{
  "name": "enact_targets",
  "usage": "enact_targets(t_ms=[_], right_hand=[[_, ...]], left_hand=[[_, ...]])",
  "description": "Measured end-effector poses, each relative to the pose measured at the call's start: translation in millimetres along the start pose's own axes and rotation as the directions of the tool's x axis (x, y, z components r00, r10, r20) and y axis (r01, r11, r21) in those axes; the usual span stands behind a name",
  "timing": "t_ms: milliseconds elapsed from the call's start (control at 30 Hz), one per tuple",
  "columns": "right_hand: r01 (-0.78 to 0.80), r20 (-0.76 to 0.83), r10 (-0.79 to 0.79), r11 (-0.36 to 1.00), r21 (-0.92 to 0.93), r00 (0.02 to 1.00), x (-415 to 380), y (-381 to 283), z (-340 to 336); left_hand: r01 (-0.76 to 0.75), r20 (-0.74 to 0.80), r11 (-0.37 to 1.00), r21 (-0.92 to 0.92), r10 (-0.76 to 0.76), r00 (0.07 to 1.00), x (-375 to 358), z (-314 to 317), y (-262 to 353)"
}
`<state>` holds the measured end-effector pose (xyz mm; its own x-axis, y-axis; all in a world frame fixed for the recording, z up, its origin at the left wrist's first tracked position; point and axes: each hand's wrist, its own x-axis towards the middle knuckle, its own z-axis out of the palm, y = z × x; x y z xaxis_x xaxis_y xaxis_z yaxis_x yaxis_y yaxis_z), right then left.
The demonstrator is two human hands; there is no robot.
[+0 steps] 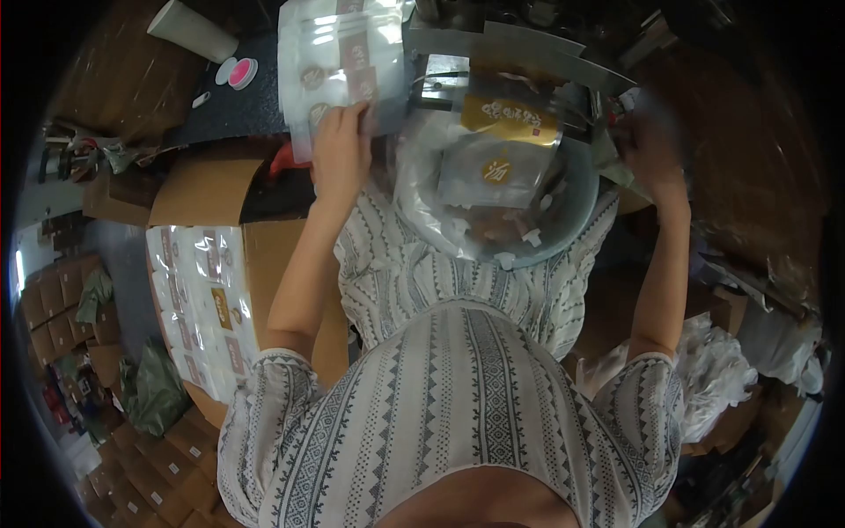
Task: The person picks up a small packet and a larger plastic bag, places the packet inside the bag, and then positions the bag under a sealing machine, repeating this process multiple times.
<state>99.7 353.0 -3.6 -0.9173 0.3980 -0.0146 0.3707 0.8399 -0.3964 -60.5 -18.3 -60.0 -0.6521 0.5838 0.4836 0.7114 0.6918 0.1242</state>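
Head camera view, looking down past a patterned garment to a person's two bare hands. Ahead and to the left, a stack of clear printed pouches lies with its long axis pointing away from the wearer. The left hand touches its near right corner, fingers bent inward; whether they pinch it or only rest there, I cannot tell. Between the hands, a gold-banded pouch lies over a round basin, its band running crosswise and tipping slightly down rightward. It is to the right of the left fingers and left of the right hand, which looks slightly nearer. The right hand is blurred, so its finger opening and any hold cannot be told. Left of the lap, an open carton holds packed pouches.
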Motion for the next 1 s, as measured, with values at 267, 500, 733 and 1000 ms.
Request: enact_targets(t_ms=[267,500,733,1000], right_hand=[[0.203,-0.1,-0.18,0.923,0.327,0.979,-24.9,-82.8,-21.0],[0.478,-0.237,-0.417,0.798,0.366,0.878,-17.7,-114.6,8.5],[0.63,-0.204,-0.602,0.682,0.371,0.772,-18.2,-115.8,11.2],[0.459,-0.323,-0.358,0.824,0.332,0.876,-13.4,-83.8,-5.2]], left_hand=[[0.103,-0.106,0.959,-0.264,-0.134,0.985,3.6,-51.4,49.1],[0.041,-0.155,0.94,-0.338,-0.098,0.983,12.2,-58.8,72.4],[0.018,0.095,0.872,-0.488,0.033,0.995,11.1,-50.8,85.0],[0.627,0.682,0.483,-0.611,-0.081,0.727,61.5,-3.7,98.6]])
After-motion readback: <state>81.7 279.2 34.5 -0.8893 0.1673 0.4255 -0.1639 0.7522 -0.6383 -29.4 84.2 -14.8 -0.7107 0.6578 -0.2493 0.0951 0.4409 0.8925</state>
